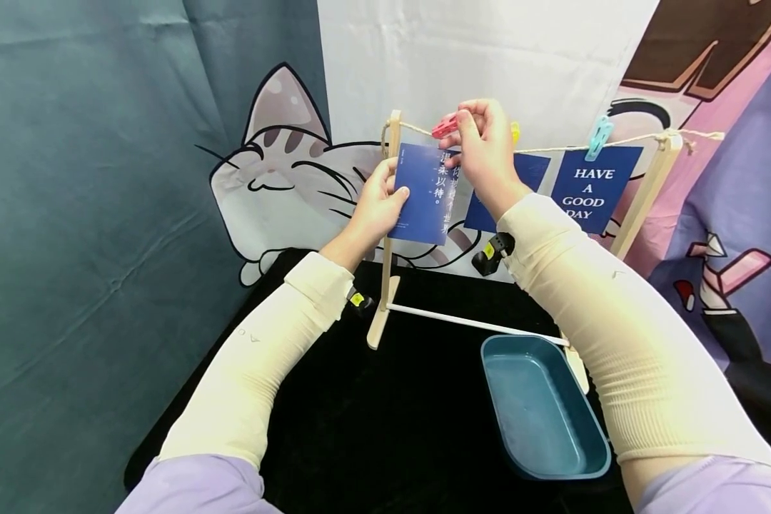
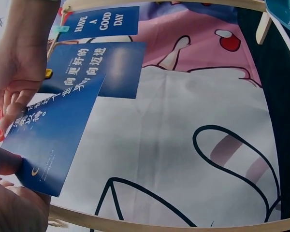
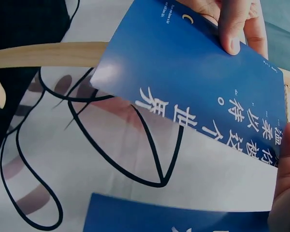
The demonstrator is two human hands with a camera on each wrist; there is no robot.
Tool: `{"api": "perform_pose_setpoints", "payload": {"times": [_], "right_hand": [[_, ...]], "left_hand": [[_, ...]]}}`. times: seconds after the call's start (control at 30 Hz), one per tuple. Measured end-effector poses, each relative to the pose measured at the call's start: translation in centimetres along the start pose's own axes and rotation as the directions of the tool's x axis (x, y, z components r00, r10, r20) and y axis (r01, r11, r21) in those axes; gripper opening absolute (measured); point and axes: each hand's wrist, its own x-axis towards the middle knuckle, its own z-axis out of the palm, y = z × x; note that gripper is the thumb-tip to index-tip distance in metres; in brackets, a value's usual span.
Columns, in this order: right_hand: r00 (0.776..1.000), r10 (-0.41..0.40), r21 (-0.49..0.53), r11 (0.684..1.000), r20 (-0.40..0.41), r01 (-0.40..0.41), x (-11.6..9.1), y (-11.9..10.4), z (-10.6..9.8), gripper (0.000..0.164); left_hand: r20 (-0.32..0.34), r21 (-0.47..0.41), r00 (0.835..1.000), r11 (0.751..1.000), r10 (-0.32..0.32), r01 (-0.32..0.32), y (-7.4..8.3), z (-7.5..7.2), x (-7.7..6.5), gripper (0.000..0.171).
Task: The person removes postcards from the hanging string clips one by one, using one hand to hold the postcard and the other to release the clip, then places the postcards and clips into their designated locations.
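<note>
My left hand [image 1: 379, 200] pinches a blue card [image 1: 417, 200] with white Chinese writing by its left edge, thumb in front. The card stands just under the rope [image 1: 417, 129] near the left post. In my right hand [image 1: 491, 153] a red clothespin [image 1: 445, 126] is held at rope height, above the card's top edge; fingers of that hand also reach the card's upper right corner. Whether the clothespin bites the rope cannot be seen. Beside it, a second blue card [image 2: 116, 67] hangs near a yellow clothespin [image 1: 515, 131], partly behind the right hand.
A "HAVE A GOOD DAY" card [image 1: 594, 185] hangs from a light blue clothespin [image 1: 599, 137] near the right wooden post [image 1: 645, 193]. A white rod [image 1: 462, 318] joins the rack's feet. On the black cloth [image 1: 373, 421] stands a teal basin [image 1: 540, 407], near the right forearm.
</note>
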Motion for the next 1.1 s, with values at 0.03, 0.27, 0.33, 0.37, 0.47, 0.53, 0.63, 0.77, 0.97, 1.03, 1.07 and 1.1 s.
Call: {"api": "perform_pose_setpoints", "payload": {"times": [0.03, 0.27, 0.33, 0.37, 0.47, 0.53, 0.63, 0.77, 0.97, 1.03, 1.07, 1.1], "right_hand": [[1.000, -0.016, -0.001, 1.000, 0.005, 0.016, -0.2, 0.2, 0.0, 0.014], [0.994, -0.104, -0.018, 0.994, 0.044, 0.105, -1.8, 1.1, -0.5, 0.020], [0.993, -0.114, -0.014, 0.993, 0.043, 0.115, -2.3, 1.4, -0.8, 0.020], [0.992, -0.119, -0.009, 0.993, 0.037, 0.120, -2.5, 1.6, -0.9, 0.020], [0.991, -0.131, 0.027, 0.991, 0.007, 0.131, -3.1, 2.4, -1.4, 0.021], [0.990, -0.142, 0.066, 0.988, -0.016, 0.143, -3.5, 3.0, -1.8, 0.023], [0.986, -0.161, 0.115, 0.980, -0.039, 0.164, -4.2, 4.0, -2.3, 0.024], [0.983, -0.176, 0.148, 0.972, -0.043, 0.181, -5.2, 5.2, -2.7, 0.020], [0.981, -0.191, 0.160, 0.967, -0.048, 0.196, -7.0, 6.5, -3.1, 0.022], [0.979, -0.200, 0.168, 0.964, -0.046, 0.205, -7.7, 6.8, -3.2, 0.025], [0.977, -0.209, 0.169, 0.962, -0.045, 0.214, -8.0, 7.0, -3.3, 0.026], [0.975, -0.216, 0.172, 0.960, -0.046, 0.220, -8.3, 7.2, -3.3, 0.027]], "left_hand": [[0.003, 0.000, 1.000, 1.000, 0.000, 0.000, -0.1, 0.0, -0.1, 0.041], [0.020, -0.009, 1.000, 1.000, 0.015, -0.015, -0.9, -0.3, -0.8, 0.042], [0.020, -0.005, 0.999, 0.999, 0.036, -0.036, -1.1, -0.5, -1.0, 0.042], [0.020, 0.001, 0.999, 0.999, 0.048, -0.048, -1.2, -0.6, -1.1, 0.042], [0.038, 0.011, 0.997, 0.997, 0.073, -0.073, -1.7, -0.7, -1.4, 0.044], [0.060, 0.011, 0.995, 0.996, 0.084, -0.085, -2.0, -0.6, -1.6, 0.045], [0.085, -0.002, 0.993, 0.996, 0.086, -0.086, -2.6, -0.4, -2.0, 0.046], [0.099, -0.013, 0.992, 0.996, 0.084, -0.083, -3.5, 0.0, -2.5, 0.046], [0.130, -0.026, 0.986, 0.995, 0.103, -0.101, -4.8, 0.4, -3.9, 0.047], [0.142, -0.043, 0.985, 0.994, 0.102, -0.097, -5.2, 0.5, -4.4, 0.047], [0.148, -0.054, 0.984, 0.994, 0.101, -0.094, -5.5, 0.6, -4.6, 0.047], [0.154, -0.064, 0.983, 0.994, 0.100, -0.091, -5.7, 0.6, -4.9, 0.048]]}}
